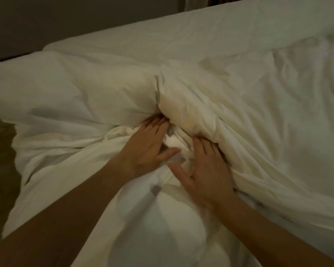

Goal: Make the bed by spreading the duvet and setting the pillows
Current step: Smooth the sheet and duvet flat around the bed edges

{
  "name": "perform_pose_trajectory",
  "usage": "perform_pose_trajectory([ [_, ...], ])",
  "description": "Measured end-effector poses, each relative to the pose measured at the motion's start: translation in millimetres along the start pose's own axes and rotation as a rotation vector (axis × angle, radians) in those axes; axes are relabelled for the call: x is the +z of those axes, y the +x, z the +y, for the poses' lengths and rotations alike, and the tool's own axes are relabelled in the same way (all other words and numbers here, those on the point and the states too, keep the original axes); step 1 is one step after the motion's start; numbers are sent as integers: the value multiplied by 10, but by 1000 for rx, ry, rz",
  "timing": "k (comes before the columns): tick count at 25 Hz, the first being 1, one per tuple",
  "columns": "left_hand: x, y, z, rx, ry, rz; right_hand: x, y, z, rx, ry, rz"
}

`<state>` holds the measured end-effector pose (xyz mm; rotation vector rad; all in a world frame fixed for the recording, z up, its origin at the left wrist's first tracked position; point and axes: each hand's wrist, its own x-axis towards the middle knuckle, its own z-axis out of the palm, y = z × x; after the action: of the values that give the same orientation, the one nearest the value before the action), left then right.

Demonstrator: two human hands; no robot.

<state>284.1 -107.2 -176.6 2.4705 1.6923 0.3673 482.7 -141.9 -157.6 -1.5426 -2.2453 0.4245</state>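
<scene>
Left hand [148, 145], right hand [204, 170], fingers straight, pressing bunched duvet [239, 112]

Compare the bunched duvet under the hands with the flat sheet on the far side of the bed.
The duvet is puffy and heaped in thick folds; the sheet lies flat with only faint creases. The duvet covers the near part of the bed, nearest the person; the sheet is bare along the far edge. Both the left hand and right hand press on the duvet; neither touches the sheet. Both are white.

left hand [147, 145] flat on duvet [229, 116] | right hand [202, 170] flat beside it
</scene>
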Motion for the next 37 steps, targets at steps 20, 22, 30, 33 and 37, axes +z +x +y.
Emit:
perform_pose_trajectory([
  [20,-510,-1551,779,76,63,367,-419,-1017,-333,-340,85,-20],
  [22,-642,-1922,1135,13,76,364,-546,-1344,-370,-434,120,-17],
  [30,-210,-2796,2373,-278,116,200,-574,-2338,131,-512,-44,-208],
  [33,-166,-2925,2441,-335,61,182,-399,-2515,284,-457,-65,-266],
  [37,-474,-3265,2457,-369,89,295,-426,-2708,-95,-477,191,-132],
])
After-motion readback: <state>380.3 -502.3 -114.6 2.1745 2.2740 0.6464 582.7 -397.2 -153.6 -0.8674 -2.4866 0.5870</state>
